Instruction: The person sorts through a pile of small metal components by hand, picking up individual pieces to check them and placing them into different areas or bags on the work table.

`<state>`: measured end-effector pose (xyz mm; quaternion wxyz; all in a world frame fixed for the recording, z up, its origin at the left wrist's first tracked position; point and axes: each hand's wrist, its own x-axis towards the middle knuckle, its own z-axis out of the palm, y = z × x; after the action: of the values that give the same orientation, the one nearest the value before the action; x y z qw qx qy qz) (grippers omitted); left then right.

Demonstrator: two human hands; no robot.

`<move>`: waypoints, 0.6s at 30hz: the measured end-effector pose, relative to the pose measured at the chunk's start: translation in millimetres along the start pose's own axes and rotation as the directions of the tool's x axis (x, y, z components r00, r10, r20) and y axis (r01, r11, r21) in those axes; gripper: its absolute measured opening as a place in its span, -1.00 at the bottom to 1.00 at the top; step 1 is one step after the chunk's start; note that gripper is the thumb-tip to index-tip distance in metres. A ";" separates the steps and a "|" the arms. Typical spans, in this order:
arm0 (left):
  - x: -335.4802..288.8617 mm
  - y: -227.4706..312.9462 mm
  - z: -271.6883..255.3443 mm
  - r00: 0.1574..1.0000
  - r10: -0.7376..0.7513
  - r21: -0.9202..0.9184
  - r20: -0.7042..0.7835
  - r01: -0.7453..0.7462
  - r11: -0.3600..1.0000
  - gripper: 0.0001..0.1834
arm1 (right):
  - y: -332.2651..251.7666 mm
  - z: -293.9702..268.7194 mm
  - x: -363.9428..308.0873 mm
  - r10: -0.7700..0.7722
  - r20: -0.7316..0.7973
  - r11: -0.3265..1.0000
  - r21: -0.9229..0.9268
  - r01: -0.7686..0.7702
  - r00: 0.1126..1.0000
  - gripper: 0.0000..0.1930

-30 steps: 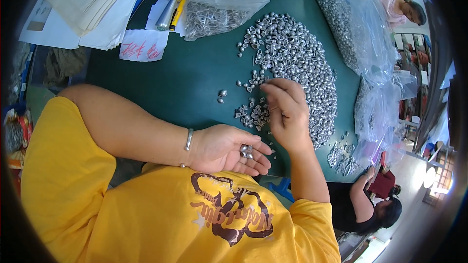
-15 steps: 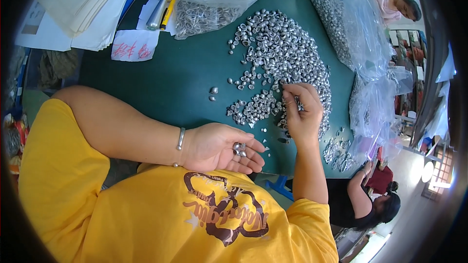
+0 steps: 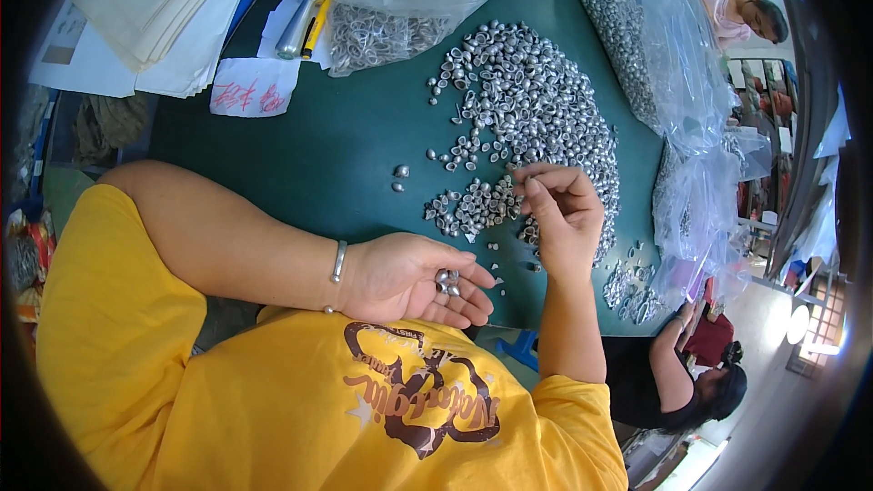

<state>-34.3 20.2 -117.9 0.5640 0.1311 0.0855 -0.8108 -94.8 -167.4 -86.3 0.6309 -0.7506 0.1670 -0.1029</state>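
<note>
My left hand [image 3: 414,280] lies palm up near the table's front edge, its fingers loosely curled. Several small rounded silver metal caps [image 3: 446,282] rest on its fingers. To the right, my right hand [image 3: 566,209] reaches over the near part of a large pile of hollow silver caps [image 3: 536,95]. Its thumb and forefinger are pinched together; what sits between the fingertips is too small to make out. A smaller cluster of caps [image 3: 471,206] lies just left of those fingertips. Two loose caps [image 3: 400,171] sit apart on the green table [image 3: 309,164].
Clear bags of metal parts stand at the back [image 3: 386,36] and along the right [image 3: 627,45]. Flat silver pieces [image 3: 634,291] lie at the right edge. A yellow cutter [image 3: 316,25], a marked paper slip [image 3: 253,86] and stacked papers [image 3: 164,18] are back left. Two people sit beyond.
My right hand has shifted a little left, its pinched fingertips now beside the smaller cluster. My left hand stays in place with the caps on it.
</note>
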 end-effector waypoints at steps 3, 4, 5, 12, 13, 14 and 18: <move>0.0 0.1 -0.1 1.000 -0.004 -0.002 0.001 0.004 1.000 -0.56 | 0.6 -3.0 -3.2 -0.017 -0.079 0.999 0.038 0.020 0.997 -0.79; -0.1 0.0 0.1 1.000 -0.007 0.000 -0.001 0.007 1.000 -0.56 | 4.5 -10.3 -3.8 -0.023 -0.049 0.999 0.032 0.025 0.999 -0.77; -0.2 -0.1 0.2 1.000 -0.005 0.004 0.001 0.005 1.000 -0.56 | 4.1 -12.3 -5.1 -0.023 -0.052 0.999 0.034 0.025 0.998 -0.77; -0.4 1.4 3.7 1.000 -0.006 0.023 -0.020 0.006 1.000 -0.56 | 2.9 -12.5 -13.0 0.383 0.030 0.741 0.587 -0.326 0.923 -0.88; -0.5 1.4 4.1 1.000 -0.011 0.026 -0.017 0.012 1.000 -0.56 | 4.6 -14.0 -13.6 0.383 0.023 0.742 0.587 -0.322 0.923 -0.88; -0.7 1.5 4.3 1.000 -0.008 0.023 -0.024 0.009 1.000 -0.56 | 6.0 -15.2 -14.0 0.384 0.060 0.710 0.619 -0.336 0.921 -0.87; 1.0 0.5 0.2 1.000 0.001 0.020 -0.013 -0.001 1.000 -0.56 | 9.3 -16.5 -14.8 0.377 0.103 0.677 0.647 -0.350 0.921 -0.87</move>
<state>-34.2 19.1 -118.0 0.5625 0.1422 0.0810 -0.8105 -115.6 -178.3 -91.6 0.8571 -0.4316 0.2780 -0.0418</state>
